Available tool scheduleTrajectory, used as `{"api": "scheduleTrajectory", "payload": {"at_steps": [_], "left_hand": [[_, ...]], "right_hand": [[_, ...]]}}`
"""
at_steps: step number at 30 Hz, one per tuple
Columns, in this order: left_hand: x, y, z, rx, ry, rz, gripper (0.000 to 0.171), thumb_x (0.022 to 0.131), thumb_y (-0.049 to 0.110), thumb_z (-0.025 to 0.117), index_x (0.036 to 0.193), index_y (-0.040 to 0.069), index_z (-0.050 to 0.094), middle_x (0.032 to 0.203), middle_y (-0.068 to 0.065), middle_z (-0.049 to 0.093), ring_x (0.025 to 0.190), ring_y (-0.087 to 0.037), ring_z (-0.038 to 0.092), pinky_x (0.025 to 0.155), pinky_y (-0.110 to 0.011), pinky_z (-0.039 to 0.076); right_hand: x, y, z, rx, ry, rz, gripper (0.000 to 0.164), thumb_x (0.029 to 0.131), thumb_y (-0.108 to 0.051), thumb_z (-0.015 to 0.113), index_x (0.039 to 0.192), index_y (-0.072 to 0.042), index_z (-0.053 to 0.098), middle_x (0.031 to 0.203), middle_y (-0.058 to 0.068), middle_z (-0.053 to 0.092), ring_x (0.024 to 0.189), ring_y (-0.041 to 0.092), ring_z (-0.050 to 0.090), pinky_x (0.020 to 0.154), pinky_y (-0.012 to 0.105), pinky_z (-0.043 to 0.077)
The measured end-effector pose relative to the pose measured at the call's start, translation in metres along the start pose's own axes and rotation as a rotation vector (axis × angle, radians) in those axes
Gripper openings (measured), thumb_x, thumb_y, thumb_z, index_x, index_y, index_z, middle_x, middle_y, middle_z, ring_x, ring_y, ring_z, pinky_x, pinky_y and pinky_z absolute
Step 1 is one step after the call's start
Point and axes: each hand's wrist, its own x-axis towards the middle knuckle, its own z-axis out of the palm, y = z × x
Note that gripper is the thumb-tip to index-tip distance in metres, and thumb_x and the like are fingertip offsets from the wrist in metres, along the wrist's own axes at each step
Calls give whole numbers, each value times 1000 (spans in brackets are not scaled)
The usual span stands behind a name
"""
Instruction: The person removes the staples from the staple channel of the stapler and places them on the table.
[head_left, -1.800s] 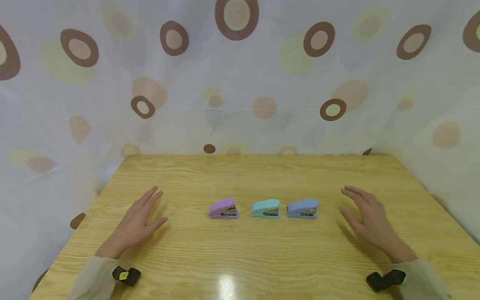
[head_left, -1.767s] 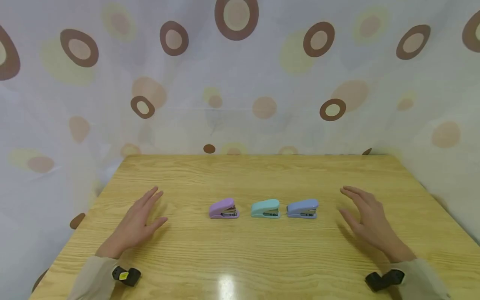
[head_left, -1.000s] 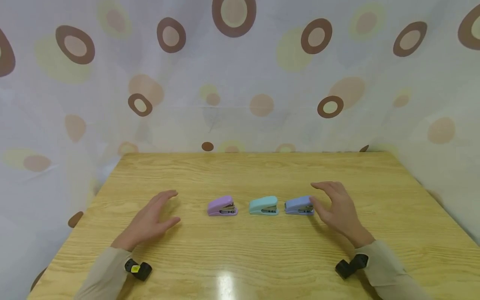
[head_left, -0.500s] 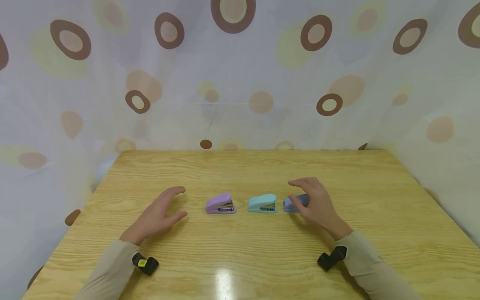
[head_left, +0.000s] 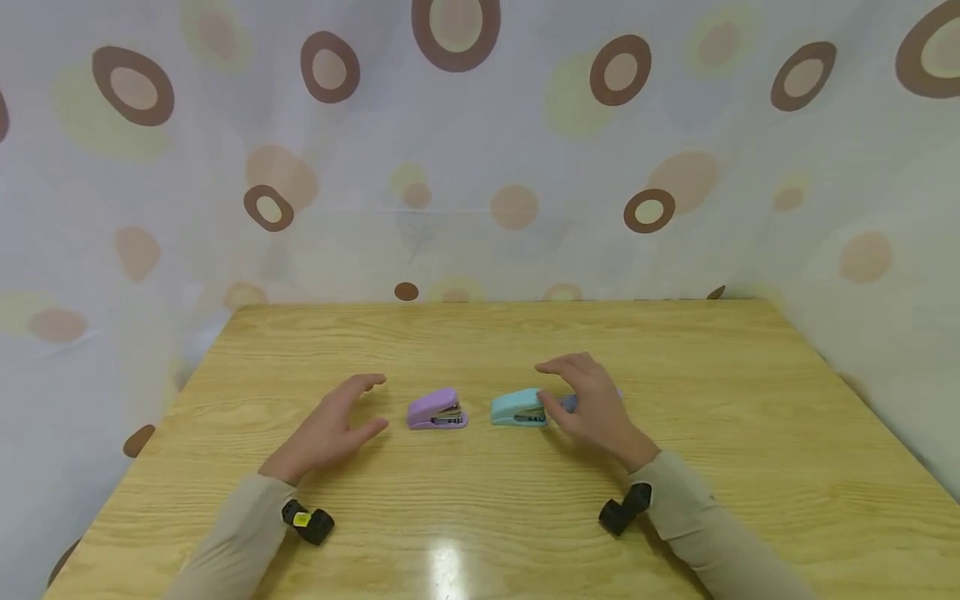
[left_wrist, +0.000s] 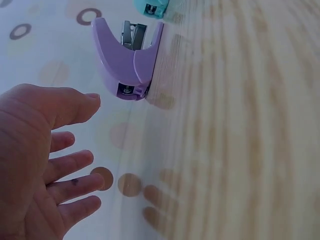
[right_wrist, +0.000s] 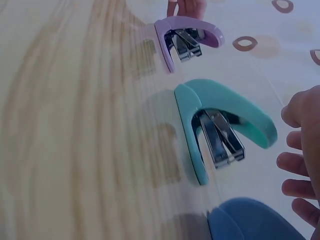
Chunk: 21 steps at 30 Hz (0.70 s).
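Three small staplers stand in a row on the wooden table: a purple stapler (head_left: 435, 410), a mint-green stapler (head_left: 517, 407) and a blue stapler (right_wrist: 252, 222). My left hand (head_left: 326, 433) is just left of the purple one, thumb and fingers spread apart with nothing between them. My right hand (head_left: 596, 412) hovers over the blue stapler and hides most of it in the head view. Its thumb tip overlaps the right end of the mint-green stapler there. In the right wrist view the right fingers (right_wrist: 297, 165) are relaxed and apart from the mint-green stapler.
The wooden table (head_left: 450, 342) reaches back to a white curtain (head_left: 480, 150) with brown and yellow circles. Black wrist cameras are strapped on the left sleeve (head_left: 240, 529) and the right sleeve (head_left: 690, 521). A bright reflection lies near the table's front.
My right hand has come leftward from the right side, passing over the blue stapler towards the mint-green one. The left hand has moved rightward, closer to the purple stapler. The staplers stay in place.
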Motion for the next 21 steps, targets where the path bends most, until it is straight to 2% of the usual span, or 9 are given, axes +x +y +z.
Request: {"api": "scheduleTrajectory", "payload": {"at_steps": [5,10,15,18,21], "left_hand": [[3,3,4,-26,-12,20,59,89,17,69,139,0,43,139,-18,49,127,-38,47,104,-54,38],[5,5,8,-22,-16,51,60,88,16,69,139,0,42,137,-17,50,122,-36,50,101,-52,41],[8,9,13,-42,-27,34,57,90,19,68,140,3,44,138,-14,51,122,-33,51,101,-51,42],[13,11,17,-73,-13,26,52,93,23,65,139,7,47,137,-11,54,122,-31,51,101,-50,42],[20,12,21,-106,25,54,47,94,26,63,135,7,51,132,-10,58,119,-28,54,98,-48,45]], "right_hand": [[6,-12,9,-8,-22,-4,33,77,-11,74,109,-6,68,103,11,68,92,27,59,75,44,47],[14,-23,21,-68,-34,-26,30,81,-21,72,108,-9,69,101,8,68,90,26,59,75,47,41],[19,-33,32,-77,-75,-32,31,80,-25,73,107,-10,70,105,7,67,96,25,58,80,47,41],[22,-37,36,-89,-105,-37,34,78,-24,76,108,-9,70,107,6,67,98,25,57,81,47,42],[24,-40,40,-119,-152,-37,36,78,-26,78,109,-10,70,108,4,67,99,23,58,83,46,42]]}}
